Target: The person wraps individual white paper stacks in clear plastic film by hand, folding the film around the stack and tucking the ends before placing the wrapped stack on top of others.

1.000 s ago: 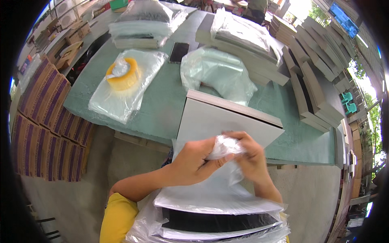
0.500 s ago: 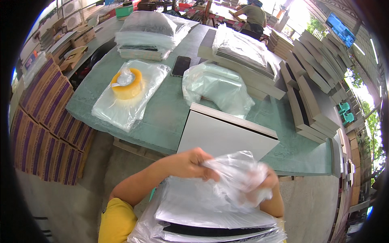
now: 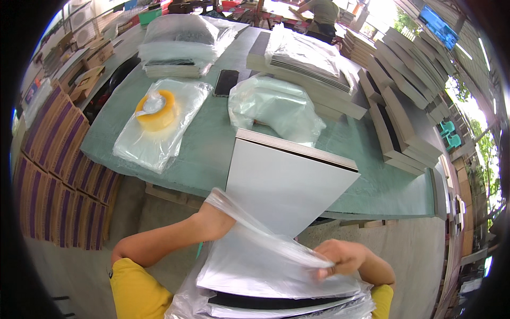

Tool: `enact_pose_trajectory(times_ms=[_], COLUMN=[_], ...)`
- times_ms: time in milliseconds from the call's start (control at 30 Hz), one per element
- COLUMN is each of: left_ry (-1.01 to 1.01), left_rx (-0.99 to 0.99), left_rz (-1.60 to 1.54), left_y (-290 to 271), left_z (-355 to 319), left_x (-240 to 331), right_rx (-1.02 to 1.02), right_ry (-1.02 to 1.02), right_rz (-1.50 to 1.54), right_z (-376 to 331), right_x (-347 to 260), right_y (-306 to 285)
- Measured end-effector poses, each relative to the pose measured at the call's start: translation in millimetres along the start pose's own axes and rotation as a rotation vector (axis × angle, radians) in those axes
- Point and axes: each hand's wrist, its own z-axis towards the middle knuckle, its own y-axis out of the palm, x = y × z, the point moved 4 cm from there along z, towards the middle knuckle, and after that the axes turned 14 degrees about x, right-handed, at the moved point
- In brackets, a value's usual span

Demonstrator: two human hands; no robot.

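A clear plastic bag (image 3: 265, 234) is stretched between my two hands. My left hand (image 3: 213, 217) is at its left end, with film over the fingers, so I cannot make out whether they are closed. My right hand (image 3: 340, 257) pinches the bag's other end between thumb and fingers. Just beyond lies a stack of white boards (image 3: 289, 183) with dark edges, jutting over the near table edge toward me. Below my hands, against my body, is a pile of white sheets (image 3: 276, 282) with loose clear film around it and a black layer showing.
On the green table (image 3: 207, 154) lie a yellow tape roll (image 3: 157, 111) on flat plastic bags (image 3: 175, 135), a phone (image 3: 226, 83) and a crumpled plastic bag (image 3: 276, 103). Board stacks (image 3: 398, 127) line the right side. Cartons (image 3: 58, 170) stand left. A person (image 3: 321, 16) works far back.
The bunched bag has been pulled out long between my hands. My left hand moved left, and my right hand came lower. The view has shifted slightly.
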Motion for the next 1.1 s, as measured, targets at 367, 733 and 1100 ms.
enact_pose_trajectory(times_ms=[367,733,1100], left_ry=[-0.008,-0.389,-0.131], left_rx=[-0.262,0.481,0.885], left_rz=[-0.034,-0.659,-0.094], left_y=[6.8,-80.3,-117.5], left_z=[-11.7,1.7,29.5], left_x=[6.6,-48.3,-42.7], right_rx=[0.123,1.725,1.716], right_ry=[0.333,-0.192,-0.187], right_rz=[-1.239,-0.652,-0.671], right_z=[19.7,-37.1,-59.7], right_x=[99.6,-4.5,22.0], right_y=[13.7,-70.9,-78.8])
